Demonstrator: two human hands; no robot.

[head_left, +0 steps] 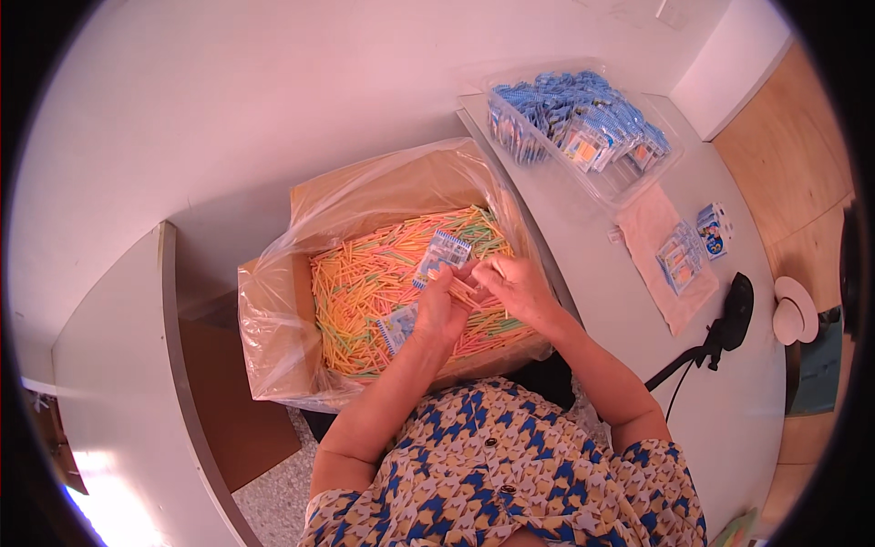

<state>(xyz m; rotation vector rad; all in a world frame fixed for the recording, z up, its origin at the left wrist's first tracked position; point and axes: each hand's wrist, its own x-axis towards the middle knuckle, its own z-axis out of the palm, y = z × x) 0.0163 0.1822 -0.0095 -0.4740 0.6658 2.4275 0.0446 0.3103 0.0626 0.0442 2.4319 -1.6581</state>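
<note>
A plastic-lined cardboard box (pixel 273 360) in front of me holds a deep heap of thin pastel sticks (pixel 365 273) in yellow, pink, orange and green. Over the heap, my left hand (pixel 439 308) is closed on a small blue-and-clear packet (pixel 445 255), which stands up beyond the fingers. A few sticks show at its fingertips. Close beside it, my right hand (pixel 518 290) has its fingers pinched together; what they hold is too small to make out. A second blue packet (pixel 397 326) lies on the sticks by my left wrist, partly covered by it.
On the grey table to the right, a clear plastic tub (pixel 629 193) is piled with blue packets (pixel 583 118). Nearer are a pale cloth (pixel 679 305) with more packets, a blue packet (pixel 715 230) and a black stand (pixel 729 319). Another table (pixel 118 337) curves along the left.
</note>
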